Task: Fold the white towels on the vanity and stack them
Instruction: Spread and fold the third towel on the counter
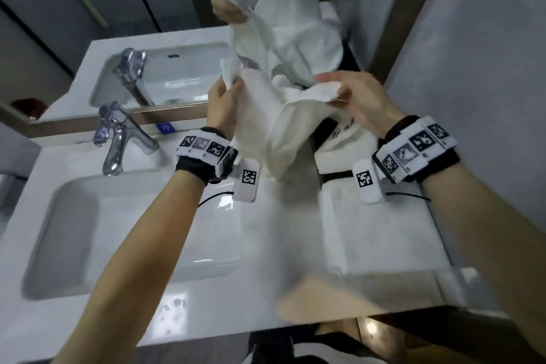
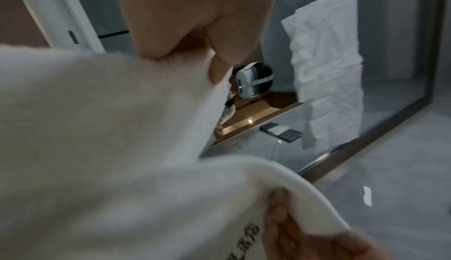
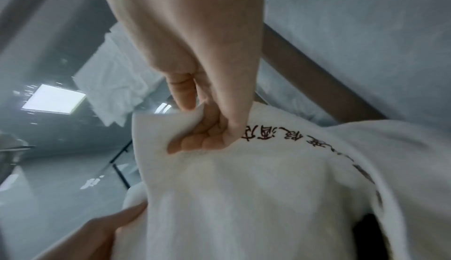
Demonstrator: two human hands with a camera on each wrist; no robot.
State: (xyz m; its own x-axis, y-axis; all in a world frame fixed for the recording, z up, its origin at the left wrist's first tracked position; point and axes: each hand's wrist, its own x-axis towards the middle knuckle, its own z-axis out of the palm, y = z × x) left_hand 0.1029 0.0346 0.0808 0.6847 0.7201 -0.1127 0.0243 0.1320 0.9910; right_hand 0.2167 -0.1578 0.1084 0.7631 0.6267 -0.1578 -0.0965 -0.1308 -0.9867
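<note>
I hold a white towel [image 1: 277, 124] up over the vanity counter [image 1: 266, 216], in front of the mirror. My left hand [image 1: 226, 97] pinches its upper left corner, and my right hand [image 1: 351, 94] pinches the upper right edge. The cloth sags between them. In the left wrist view the towel [image 2: 97, 129] fills the lower frame under my left hand [image 2: 214, 59]. The right wrist view shows my right hand [image 3: 202, 125] gripping the towel [image 3: 244, 196] beside its dark embroidered lettering [image 3: 266, 136]. A folded white towel [image 1: 381, 230] lies flat on the counter at the right.
A sink basin [image 1: 88, 233] with a chrome faucet [image 1: 118, 139] sits at the left of the counter. Another white towel with a dark band [image 1: 342, 156] lies behind the folded one. The mirror [image 1: 177, 23] stands just beyond, a grey wall [image 1: 472, 68] at the right.
</note>
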